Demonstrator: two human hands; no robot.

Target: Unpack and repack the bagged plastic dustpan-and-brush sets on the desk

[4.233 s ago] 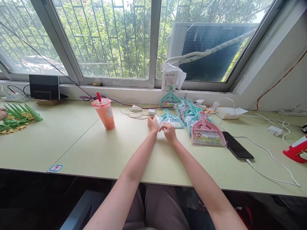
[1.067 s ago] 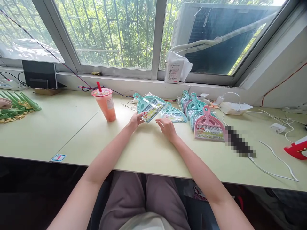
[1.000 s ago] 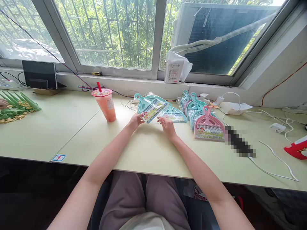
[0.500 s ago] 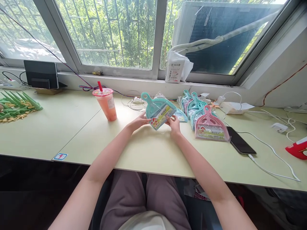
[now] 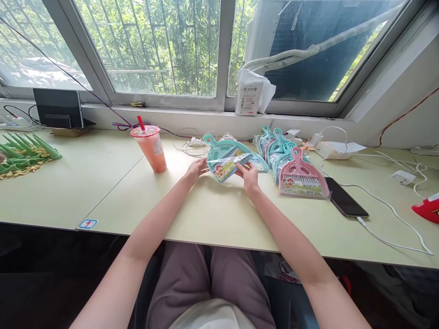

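A teal dustpan and brush set (image 5: 224, 160) in clear plastic wrap, with a colourful label, is held tilted above the table, its handle to the upper left. My left hand (image 5: 198, 168) grips the wrap at its left edge. My right hand (image 5: 248, 175) is closed on its lower right side. Another teal set (image 5: 259, 162) lies partly hidden behind it. To the right are several wrapped teal sets (image 5: 278, 148), and a wrapped pink set (image 5: 302, 176) leans in front of them.
A cup with a pink drink and red straw (image 5: 152, 148) stands left of my hands. A black phone (image 5: 346, 198) on a white cable lies at right. Farther out are a tablet (image 5: 58, 107), green plastic pieces (image 5: 29, 153) and a tissue pack (image 5: 249, 97) on the sill.
The held teal set has turned slightly, and glare from the wrap now crosses its label. My left hand has moved slightly left and up. The view has shifted a little.
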